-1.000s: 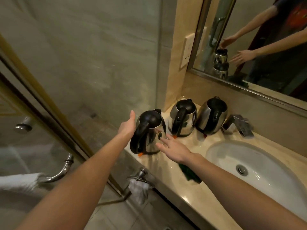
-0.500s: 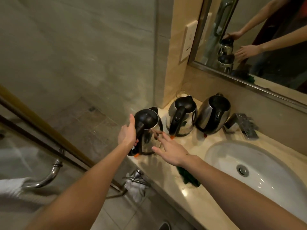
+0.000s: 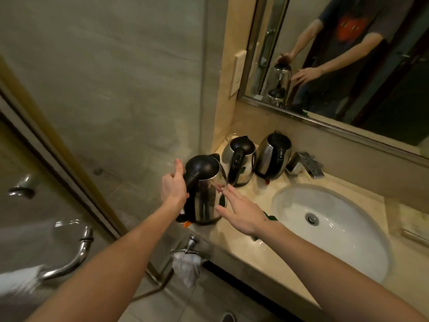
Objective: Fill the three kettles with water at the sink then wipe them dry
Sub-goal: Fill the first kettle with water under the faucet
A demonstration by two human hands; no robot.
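Note:
Three steel kettles with black lids and handles are on the beige counter left of the sink [image 3: 290,198]. My left hand [image 3: 174,187] grips the black handle of the nearest kettle [image 3: 205,201], which is raised off the counter. My right hand [image 3: 241,212] has its fingers spread straight beside that kettle's right side, touching or almost touching the steel. The middle kettle [image 3: 240,159] and the right kettle [image 3: 274,155] stand upright by the wall. A dark green cloth [image 3: 270,217] lies on the counter, mostly hidden under my right hand and wrist.
A chrome faucet [image 3: 304,165] sits behind the white basin. A mirror [image 3: 348,66] hangs above, reflecting a person and the kettles. A glass shower partition [image 3: 104,101] stands to the left. A chrome towel bar [image 3: 76,259] is low on the left.
My left hand has closed round the nearest kettle's handle and lifted it off the counter. My right hand stays spread beside its body.

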